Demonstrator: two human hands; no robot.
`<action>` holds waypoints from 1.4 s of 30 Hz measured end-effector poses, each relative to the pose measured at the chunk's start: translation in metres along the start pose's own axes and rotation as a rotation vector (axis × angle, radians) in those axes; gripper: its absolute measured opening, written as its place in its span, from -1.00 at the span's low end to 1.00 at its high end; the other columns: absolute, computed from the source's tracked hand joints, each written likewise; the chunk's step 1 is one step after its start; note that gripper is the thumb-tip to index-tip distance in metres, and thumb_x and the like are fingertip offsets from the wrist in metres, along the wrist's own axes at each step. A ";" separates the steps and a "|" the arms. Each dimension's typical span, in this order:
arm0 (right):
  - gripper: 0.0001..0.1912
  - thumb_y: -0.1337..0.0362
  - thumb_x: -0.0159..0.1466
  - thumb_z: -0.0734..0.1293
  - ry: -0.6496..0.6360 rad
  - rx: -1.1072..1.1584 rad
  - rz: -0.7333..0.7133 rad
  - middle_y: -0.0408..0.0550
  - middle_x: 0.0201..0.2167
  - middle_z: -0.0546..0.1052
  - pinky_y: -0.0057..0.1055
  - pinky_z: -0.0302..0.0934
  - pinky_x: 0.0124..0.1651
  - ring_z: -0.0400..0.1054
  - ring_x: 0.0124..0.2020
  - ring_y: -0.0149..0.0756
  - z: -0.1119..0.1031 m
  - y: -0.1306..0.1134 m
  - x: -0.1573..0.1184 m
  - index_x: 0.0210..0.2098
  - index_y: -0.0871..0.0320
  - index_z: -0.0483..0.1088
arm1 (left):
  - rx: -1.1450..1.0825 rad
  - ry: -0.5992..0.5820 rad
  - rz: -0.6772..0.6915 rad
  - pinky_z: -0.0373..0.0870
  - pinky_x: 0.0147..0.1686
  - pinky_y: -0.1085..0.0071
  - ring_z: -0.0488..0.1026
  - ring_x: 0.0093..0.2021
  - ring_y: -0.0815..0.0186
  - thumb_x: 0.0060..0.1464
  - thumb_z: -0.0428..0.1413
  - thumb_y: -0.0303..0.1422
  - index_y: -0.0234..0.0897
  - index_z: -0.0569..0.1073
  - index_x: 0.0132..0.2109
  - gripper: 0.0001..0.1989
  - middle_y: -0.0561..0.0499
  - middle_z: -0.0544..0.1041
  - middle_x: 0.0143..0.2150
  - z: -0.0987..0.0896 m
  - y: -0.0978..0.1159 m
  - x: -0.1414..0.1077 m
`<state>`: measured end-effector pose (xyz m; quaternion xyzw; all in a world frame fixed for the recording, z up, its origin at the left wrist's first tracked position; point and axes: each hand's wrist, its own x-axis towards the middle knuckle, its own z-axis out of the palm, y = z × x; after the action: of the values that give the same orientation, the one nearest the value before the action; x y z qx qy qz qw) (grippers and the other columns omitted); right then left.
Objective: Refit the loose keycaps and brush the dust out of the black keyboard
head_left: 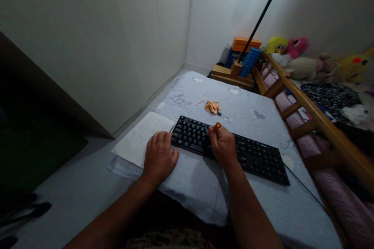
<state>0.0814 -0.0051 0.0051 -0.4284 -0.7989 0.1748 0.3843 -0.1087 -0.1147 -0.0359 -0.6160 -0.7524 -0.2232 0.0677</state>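
Note:
A black keyboard [187, 134] lies aslant on the grey-blue cloth-covered surface. My right hand [223, 144] is closed in a fist over its middle, around a tool with an orange handle [217, 126]; the tool's lower end is hidden. At the keyboard's left end, my left hand [159, 153] grips the edge, thumb by the front corner and fingers along the side, over a white sheet [137, 138]. Beyond the keyboard are a crumpled orange cloth [212, 107], a dark-handled tool with two thin metal prongs [224, 116] and a thin stick [200, 102].
The keyboard's cable [305, 184] runs off to the right. A wooden bed rail [315, 109] borders that side, with plush toys [306, 68] behind it. A wooden stand [232, 72] with a black pole is at the back; a white cabinet [131, 39] rises on the left.

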 end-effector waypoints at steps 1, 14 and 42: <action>-0.70 0.17 0.40 0.17 -0.024 0.026 -0.006 -0.05 -0.49 0.47 -0.36 0.14 -0.33 0.35 -0.45 -0.27 0.001 -0.002 -0.001 -0.40 0.12 0.38 | 0.000 0.001 0.000 0.29 0.17 0.02 0.34 0.11 -0.04 0.15 0.07 -0.39 -0.37 0.37 0.09 -0.63 -0.27 0.45 0.05 0.000 0.000 0.000; -0.68 0.10 0.39 0.21 0.016 0.212 0.078 -0.06 -0.49 0.54 -0.36 0.22 -0.31 0.40 -0.43 -0.25 -0.004 0.000 0.000 -0.37 0.13 0.44 | -0.012 0.007 0.003 0.29 0.17 0.01 0.34 0.11 -0.03 0.14 0.06 -0.39 -0.30 0.35 0.09 -0.64 -0.24 0.44 0.04 0.000 -0.001 0.000; -0.61 0.01 0.37 0.22 -0.134 0.440 0.170 -0.13 -0.57 0.42 -0.42 0.13 -0.45 0.28 -0.54 -0.33 0.004 -0.005 -0.006 -0.41 0.14 0.44 | -0.007 0.008 -0.004 0.29 0.17 0.02 0.34 0.12 -0.05 0.14 0.07 -0.39 -0.31 0.36 0.10 -0.64 -0.25 0.44 0.04 0.001 0.000 -0.001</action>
<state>0.0778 -0.0130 0.0029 -0.3875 -0.7264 0.4042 0.3986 -0.1089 -0.1149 -0.0371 -0.6138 -0.7526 -0.2285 0.0683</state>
